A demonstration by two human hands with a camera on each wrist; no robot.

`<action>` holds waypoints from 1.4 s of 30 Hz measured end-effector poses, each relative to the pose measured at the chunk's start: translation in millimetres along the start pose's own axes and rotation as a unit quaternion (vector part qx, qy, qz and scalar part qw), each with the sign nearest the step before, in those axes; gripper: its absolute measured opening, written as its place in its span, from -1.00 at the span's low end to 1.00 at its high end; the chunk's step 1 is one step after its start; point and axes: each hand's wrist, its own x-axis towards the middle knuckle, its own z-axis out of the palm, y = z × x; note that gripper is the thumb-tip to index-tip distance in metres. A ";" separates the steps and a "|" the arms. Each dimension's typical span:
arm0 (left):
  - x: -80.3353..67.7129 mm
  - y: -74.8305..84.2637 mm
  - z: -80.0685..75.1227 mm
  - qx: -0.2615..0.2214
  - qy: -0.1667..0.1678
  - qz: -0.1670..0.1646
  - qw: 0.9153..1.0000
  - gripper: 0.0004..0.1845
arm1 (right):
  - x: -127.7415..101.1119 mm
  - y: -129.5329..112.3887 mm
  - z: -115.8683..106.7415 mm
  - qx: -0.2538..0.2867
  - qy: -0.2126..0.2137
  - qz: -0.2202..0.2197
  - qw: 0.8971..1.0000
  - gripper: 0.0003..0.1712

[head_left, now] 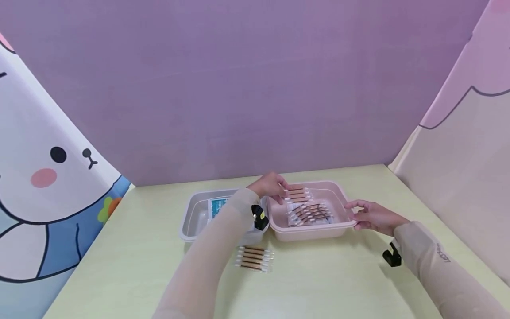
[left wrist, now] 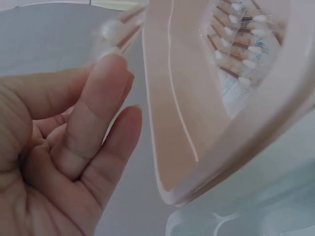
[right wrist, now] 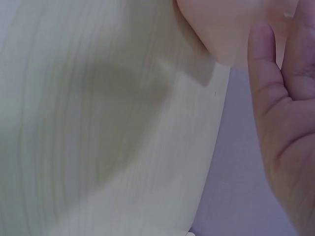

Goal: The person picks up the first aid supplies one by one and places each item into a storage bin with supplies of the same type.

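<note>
Your left hand (head_left: 272,185) reaches over the left rim of the pink tray (head_left: 342,195) at mid-frame, its grip pinching a swab packet (head_left: 298,193) at the tray's upper left. Your right hand (head_left: 372,216) rests against the tray's right rim, fingers loosely extended, gripping nothing firmly. Most packets (head_left: 311,213) lie piled in the pink tray; one packet (head_left: 253,258) lies on the surface below it, and the grey tray (head_left: 191,219) on the left holds a blue-printed packet (head_left: 217,206). The sorting looks barely begun.
</note>
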 end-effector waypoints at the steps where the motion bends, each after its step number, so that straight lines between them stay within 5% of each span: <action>1: 0.0 -0.3 0.8 -0.004 0.001 -0.002 1.000 -0.83 | -0.3 -1.0 -0.3 -0.001 0.000 0.000 1.000 -0.73; 7: -1.8 -0.7 5.3 -0.007 0.024 -0.014 1.000 -0.87 | 0.4 -2.1 -0.8 0.006 -0.004 0.004 1.000 -0.75; 18: 6.1 1.3 13.8 0.049 0.025 0.019 0.998 -0.65 | -3.6 3.0 0.0 0.047 -0.029 -0.015 0.998 -0.75; 26: 9.3 -2.0 17.2 0.088 0.071 0.025 0.993 -0.55 | -1.2 4.7 -2.9 0.043 -0.041 -0.024 0.998 -0.76; 32: 4.4 12.7 21.4 0.093 0.047 0.069 0.992 -0.63 | -5.2 5.3 -7.8 0.030 -0.031 -0.018 0.999 -0.74; 35: -1.2 21.6 26.3 0.128 0.017 0.123 0.984 -0.69 | -9.3 6.7 -11.1 0.037 -0.038 -0.019 0.998 -0.72; 42: -27.0 24.5 25.2 0.215 -0.006 0.235 0.948 -0.80 | -5.0 5.5 -15.1 0.054 -0.059 -0.027 0.996 -0.69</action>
